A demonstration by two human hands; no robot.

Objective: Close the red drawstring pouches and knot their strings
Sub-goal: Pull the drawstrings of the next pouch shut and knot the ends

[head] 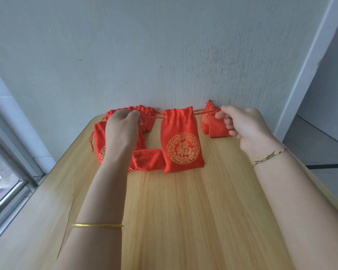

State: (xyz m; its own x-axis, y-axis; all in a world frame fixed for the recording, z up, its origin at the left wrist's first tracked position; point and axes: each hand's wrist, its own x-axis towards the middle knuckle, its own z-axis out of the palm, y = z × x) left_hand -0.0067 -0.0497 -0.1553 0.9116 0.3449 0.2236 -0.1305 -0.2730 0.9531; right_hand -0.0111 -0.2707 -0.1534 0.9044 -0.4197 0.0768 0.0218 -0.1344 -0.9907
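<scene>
A red drawstring pouch with a gold round emblem lies flat in the middle of the wooden table, its gathered mouth toward the wall. My left hand pinches the pouch's left string and my right hand pinches its right string; both strings run taut sideways from the mouth. A heap of red pouches lies on the left, partly hidden under my left hand. A small pouch lies beside the middle one.
Two more red pouches stand against the grey wall at the back right, behind my right hand. A window runs along the left of the table. The table's right edge drops to the floor.
</scene>
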